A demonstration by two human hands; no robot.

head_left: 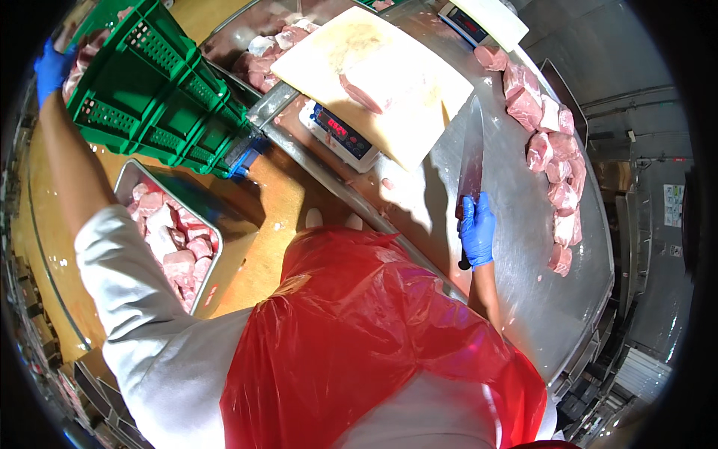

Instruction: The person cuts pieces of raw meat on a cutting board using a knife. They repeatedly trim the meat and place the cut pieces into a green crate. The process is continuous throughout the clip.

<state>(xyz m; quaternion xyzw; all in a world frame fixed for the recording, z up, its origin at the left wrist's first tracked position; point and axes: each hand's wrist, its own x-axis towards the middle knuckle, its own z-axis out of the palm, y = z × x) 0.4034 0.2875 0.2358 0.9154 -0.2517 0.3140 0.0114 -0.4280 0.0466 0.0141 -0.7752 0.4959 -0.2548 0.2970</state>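
Observation:
My right hand (479, 230), in a blue glove, is closed round the dark handle of a large knife (471, 153). The long blade points away from me, over the steel table. Stretched out to the far left, my left hand (52, 71), also blue-gloved, is at the rim of the top green crate (138, 63), beside pieces of raw meat (84, 63). Its fingers look spread, though their tips are partly hidden. On the pale cutting board (407, 86) lies a thin piece of meat (361, 94). A digital scale (340, 138) with a lit red display sits partly under the board.
A row of meat chunks (557, 168) lies along the right side of the steel table (516, 299). A metal tub (217, 258) full of meat stands at left. Beyond the crates is a steel bin with more meat (262, 67). A second scale (465, 26) stands at the back.

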